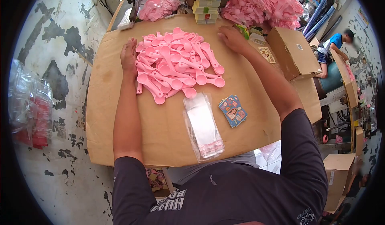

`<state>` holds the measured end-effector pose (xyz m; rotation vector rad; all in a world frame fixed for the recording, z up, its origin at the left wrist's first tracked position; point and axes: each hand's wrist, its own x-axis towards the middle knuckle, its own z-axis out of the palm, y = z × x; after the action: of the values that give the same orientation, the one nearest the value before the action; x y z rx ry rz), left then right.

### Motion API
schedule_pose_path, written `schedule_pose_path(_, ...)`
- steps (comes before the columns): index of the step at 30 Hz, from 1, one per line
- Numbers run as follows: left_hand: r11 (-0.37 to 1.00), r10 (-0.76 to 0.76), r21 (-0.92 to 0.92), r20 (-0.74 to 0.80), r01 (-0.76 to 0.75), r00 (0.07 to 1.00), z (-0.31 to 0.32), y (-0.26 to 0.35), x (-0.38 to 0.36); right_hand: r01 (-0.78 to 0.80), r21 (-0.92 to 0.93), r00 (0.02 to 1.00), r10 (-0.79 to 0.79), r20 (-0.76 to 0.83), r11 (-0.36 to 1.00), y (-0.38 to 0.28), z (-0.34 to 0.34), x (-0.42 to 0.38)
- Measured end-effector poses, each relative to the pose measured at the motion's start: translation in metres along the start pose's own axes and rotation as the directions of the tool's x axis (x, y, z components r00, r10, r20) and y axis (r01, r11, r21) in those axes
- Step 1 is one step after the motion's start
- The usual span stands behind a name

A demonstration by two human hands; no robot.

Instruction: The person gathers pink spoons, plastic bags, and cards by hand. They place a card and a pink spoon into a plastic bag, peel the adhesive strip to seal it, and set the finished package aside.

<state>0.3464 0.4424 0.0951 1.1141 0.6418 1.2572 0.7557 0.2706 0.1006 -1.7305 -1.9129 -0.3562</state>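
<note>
A heap of pink plastic measuring spoons (172, 62) lies on the brown paper-covered table. At the heap's left edge, my left hand (128, 56) stands on its side with fingers stretched out, holding nothing. My right hand (233, 39) rests palm down on the table to the right of the heap, apart from it, with its fingers loosely extended and nothing visible in them. Nearer my body lies a stack of clear plastic bags (202, 126). To its right is a small stack of blue printed cards (233, 111).
Yellow-and-white stacked packs (205, 2) stand at the back. Bags of pink spoons (262, 4) are piled behind my right hand. A cardboard box (294, 52) sits on the right side. Another person (333, 48) works farther right. Plastic bags (32, 104) hang on the left wall.
</note>
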Motion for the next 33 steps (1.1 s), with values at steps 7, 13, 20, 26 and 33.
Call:
schedule_pose_path(7,1.000,0.014,0.026,0.003,-0.014,1.000,0.004,0.001,-0.004,-0.261,0.564,0.964,0.248,0.101,0.784,-0.039,0.027,0.014)
schedule_pose_path(13,0.998,0.038,0.040,0.021,-0.039,0.999,-0.005,-0.012,0.005,-0.411,0.643,0.907,0.363,0.214,0.646,-0.066,0.033,0.022)
schedule_pose_path(20,0.992,0.073,0.104,0.022,-0.075,0.997,0.003,-0.005,-0.002,-0.348,0.737,0.936,0.258,0.239,0.580,-0.075,0.050,0.040)
schedule_pose_path(26,0.996,-0.003,0.089,0.021,0.001,1.000,0.001,0.002,-0.008,-0.382,0.805,0.924,0.188,0.333,0.454,-0.073,0.035,0.035)
schedule_pose_path(33,0.997,0.049,-0.055,-0.066,-0.053,0.997,-0.012,0.001,0.002,-0.254,0.921,0.945,0.278,0.172,0.295,-0.068,0.047,0.037)
